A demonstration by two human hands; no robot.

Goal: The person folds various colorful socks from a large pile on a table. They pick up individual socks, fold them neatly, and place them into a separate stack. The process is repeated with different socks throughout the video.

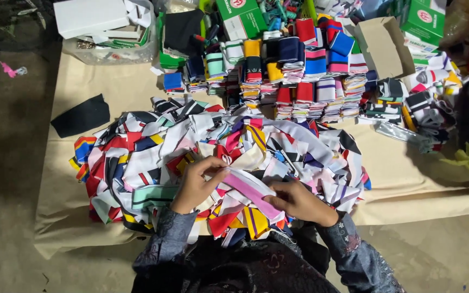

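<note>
Head view, looking down at floor work area.

L hand point(195, 184), lower centre of frame: fingers curled, thumb and fingertips pinched on the near-left end of a pink-and-white striped fabric band point(252, 191). R hand point(299, 202), just right of it: fingers closed flat over the band's lower-right end, pressing it down. Band runs diagonally between the hands, upper left to lower right, on top of the pile. Both hands gripping it; no gap seen between fingers and cloth.

Loose pile of mixed striped bands point(153, 157) fills centre of frame: red, white, navy, yellow, mint. Pile spreads from left-centre to right-centre and reaches the near edge of the tan paper sheet point(82, 81) by the person's patterned sleeves point(165, 241). Some pieces hang over that near edge.

Upper centre: sorted stacks of folded bands point(305, 81), packed touching each other, in rows. A narrow strip separates them from the loose pile; in places they touch.

Upper left: clear plastic tub point(109, 49) with white boxes. Green cartons point(242, 17) upper centre and upper right. Open brown cardboard box point(382, 46) right of the stacks.

Black cloth piece point(80, 115) lies alone, left-centre, well apart from the pile.

Open room: bare paper at upper left betw. tub and pile, and at right of frame beyond the pile's edge. Bare floor point(6, 163) along left side and lower corners.
</note>
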